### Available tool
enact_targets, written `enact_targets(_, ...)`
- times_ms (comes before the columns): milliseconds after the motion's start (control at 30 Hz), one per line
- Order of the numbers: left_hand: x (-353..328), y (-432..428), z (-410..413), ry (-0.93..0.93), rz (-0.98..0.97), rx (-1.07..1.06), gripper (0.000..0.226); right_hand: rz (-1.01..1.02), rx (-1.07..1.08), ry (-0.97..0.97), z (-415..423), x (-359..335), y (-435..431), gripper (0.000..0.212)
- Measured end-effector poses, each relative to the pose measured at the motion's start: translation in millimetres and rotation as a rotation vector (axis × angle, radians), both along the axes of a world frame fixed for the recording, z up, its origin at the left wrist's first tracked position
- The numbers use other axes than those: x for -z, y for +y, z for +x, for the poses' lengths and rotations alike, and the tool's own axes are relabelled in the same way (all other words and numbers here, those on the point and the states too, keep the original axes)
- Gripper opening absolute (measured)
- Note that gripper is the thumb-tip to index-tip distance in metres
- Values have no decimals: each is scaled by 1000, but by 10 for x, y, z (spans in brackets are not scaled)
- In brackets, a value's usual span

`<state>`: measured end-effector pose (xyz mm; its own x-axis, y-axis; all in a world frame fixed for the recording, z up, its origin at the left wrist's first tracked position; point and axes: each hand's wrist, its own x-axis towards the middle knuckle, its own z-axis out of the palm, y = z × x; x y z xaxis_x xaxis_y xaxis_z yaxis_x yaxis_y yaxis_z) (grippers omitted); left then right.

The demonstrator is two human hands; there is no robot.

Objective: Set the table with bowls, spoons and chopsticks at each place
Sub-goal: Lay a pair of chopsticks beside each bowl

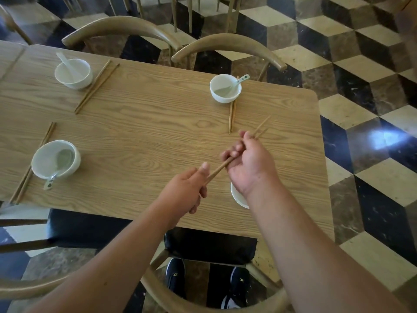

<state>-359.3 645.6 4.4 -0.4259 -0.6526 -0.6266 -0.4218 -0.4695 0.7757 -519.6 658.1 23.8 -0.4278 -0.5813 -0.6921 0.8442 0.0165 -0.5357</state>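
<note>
Both hands hold one pair of wooden chopsticks (220, 169) above the near right part of the wooden table (146, 136). My left hand (187, 188) grips their near end. My right hand (248, 163) curls round their middle, and the tips stick out past it toward the right. A white bowl (238, 196) sits under my right wrist, mostly hidden. Three places carry a white bowl with a spoon and chopsticks beside it: far left (73, 74), far right (225, 89) and near left (55, 160).
Curved wooden chair backs stand at the far side (121, 27) (228, 45). A chair with a black seat (209, 247) is tucked under the near edge, in front of my feet. The table's right edge borders a checkered floor (361, 109).
</note>
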Motion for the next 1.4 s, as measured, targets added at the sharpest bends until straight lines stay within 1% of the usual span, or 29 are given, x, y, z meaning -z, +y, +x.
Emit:
enact_targets(67, 31, 25, 30, 21, 16, -231, 48, -31, 92, -28, -54, -42, -38, 29)
enact_targets(100, 35, 43, 26, 38, 12, -331, 48, -36, 96, -47, -18, -49, -44, 31)
enact_targets(167, 6, 75, -35, 74, -3, -440, 46, -27, 34, -78, 156, -10, -27, 35)
enact_targets(200, -16, 84, -73, 73, -11, -442, 45, -21, -27, -83, 268, 5, -8, 36)
enact_targets(233, -38, 84, -103, 45, -28, -410, 43, -7, -100, -69, 361, 23, 18, 38)
enact_targets(300, -63, 50, -94, -66, -89, -259, 39, 46, -220, 34, 437, 72, 80, 39)
enact_targets(400, -52, -28, 60, -162, -153, 127, 39, 109, -350, 200, 366, 144, 169, 34)
enact_targets(433, -43, -35, 107, -168, -149, 241, 37, 116, -394, 211, 343, 160, 188, 33)
enact_targets(467, -28, -35, 141, -159, -126, 309, 32, 124, -435, 202, 332, 179, 203, 32)
enact_targets(533, 30, -13, 173, -124, -64, 320, 27, 161, -531, 205, 344, 219, 224, 31)
enact_targets(600, 145, 33, 180, -121, -34, 254, 27, 253, -682, 299, 359, 264, 238, 32)
enact_targets(667, 309, 72, 178, -186, -40, 172, 30, 405, -964, 532, 355, 283, 277, 36)
enact_targets(733, 493, 107, 170, -285, -68, 131, 31, 578, -1260, 803, 339, 266, 391, 50)
enact_targets(767, 578, 126, 160, -336, -84, 135, 33, 623, -1310, 905, 333, 241, 463, 55)
enact_targets(800, 650, 149, 138, -390, -108, 158, 35, 621, -1290, 976, 329, 219, 540, 55)
enact_targets(867, 762, 199, 60, -455, -138, 199, 39, 544, -1156, 1067, 291, 186, 694, 43)
enact_targets(967, 866, 252, -111, -464, -95, 221, 37, 481, -934, 1077, 118, 150, 839, 18)
enact_targets(1000, 883, 260, -167, -479, -89, 244, 36, 470, -874, 1078, 38, 138, 866, 14)
enact_targets(1067, 913, 260, -253, -524, -103, 301, 34, 454, -799, 1096, -120, 144, 893, 16)
enact_targets(1233, 920, 250, -285, -616, -156, 398, 27, 462, -858, 1169, -378, 267, 783, 19)
enact_targets(1400, 866, 284, -221, -665, -242, 347, 24, 466, -964, 1275, -526, 313, 451, 17)
